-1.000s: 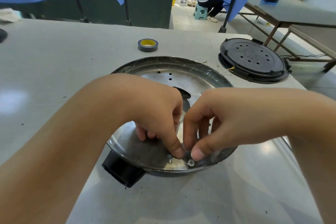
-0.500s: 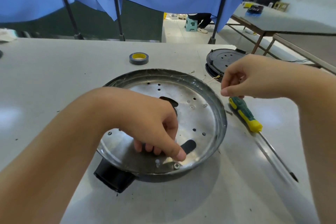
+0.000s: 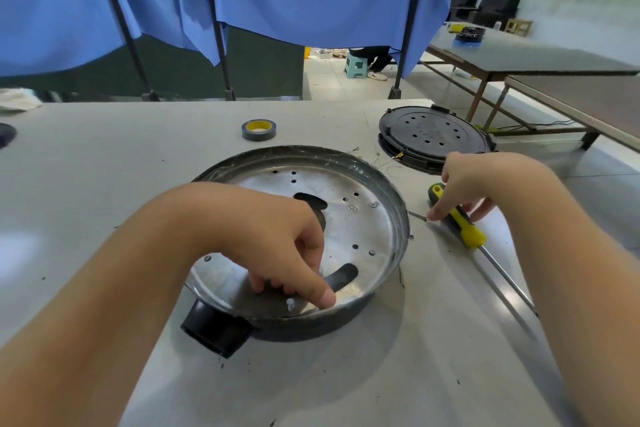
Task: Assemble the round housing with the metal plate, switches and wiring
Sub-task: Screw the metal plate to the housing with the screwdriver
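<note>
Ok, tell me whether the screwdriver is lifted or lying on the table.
Lying flat on the table: the screwdriver rests beside the housing, right hand touching its handle.

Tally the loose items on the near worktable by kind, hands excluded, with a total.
Round housing with metal plate: 1
Black perforated disc: 1
Screwdriver: 1
Tape roll: 1
Total: 4

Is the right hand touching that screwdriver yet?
Touching. In the head view, the right hand lies over the screwdriver, with its fingers on both sides of the green-and-yellow handle and a fingertip against it.
</note>
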`<state>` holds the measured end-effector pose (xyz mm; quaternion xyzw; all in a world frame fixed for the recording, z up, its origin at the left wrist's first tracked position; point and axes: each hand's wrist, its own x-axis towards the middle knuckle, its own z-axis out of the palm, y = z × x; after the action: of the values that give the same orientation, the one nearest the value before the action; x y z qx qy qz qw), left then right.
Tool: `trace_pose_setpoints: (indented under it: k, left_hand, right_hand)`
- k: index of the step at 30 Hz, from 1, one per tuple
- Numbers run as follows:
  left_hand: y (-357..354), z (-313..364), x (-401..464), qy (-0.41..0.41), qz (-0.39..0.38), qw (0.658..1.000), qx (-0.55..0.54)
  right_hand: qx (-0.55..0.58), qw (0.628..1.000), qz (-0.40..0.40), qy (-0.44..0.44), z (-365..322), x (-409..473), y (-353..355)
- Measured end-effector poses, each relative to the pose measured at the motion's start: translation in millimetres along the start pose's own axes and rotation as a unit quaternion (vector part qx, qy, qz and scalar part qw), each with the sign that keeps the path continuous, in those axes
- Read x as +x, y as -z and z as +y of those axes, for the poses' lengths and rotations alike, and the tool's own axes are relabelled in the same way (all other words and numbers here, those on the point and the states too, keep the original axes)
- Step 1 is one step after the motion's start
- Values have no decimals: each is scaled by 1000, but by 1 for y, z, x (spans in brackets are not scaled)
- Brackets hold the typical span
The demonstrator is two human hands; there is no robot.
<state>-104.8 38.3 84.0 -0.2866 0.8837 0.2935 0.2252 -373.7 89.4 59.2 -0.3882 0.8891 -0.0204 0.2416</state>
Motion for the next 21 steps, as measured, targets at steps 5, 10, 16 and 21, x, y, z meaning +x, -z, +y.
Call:
trace_pose_setpoints:
  k: [5, 10, 16, 21]
  left_hand:
    - [-2, 0, 0, -4, 11, 1000, -27]
    - [-5, 0, -3, -14, 14, 998, -56]
    - [-9, -4, -5, -20, 11, 996, -81]
    - [-7, -3, -4, -23, 8, 997, -79]
  right_hand:
    - [15, 1000, -5, -17, 5, 1, -2]
    - [-31, 999, -16, -15, 9, 6, -4]
    - [-29, 998, 8, 51, 2, 2, -2]
    - [113, 978, 89, 148, -7, -35, 28]
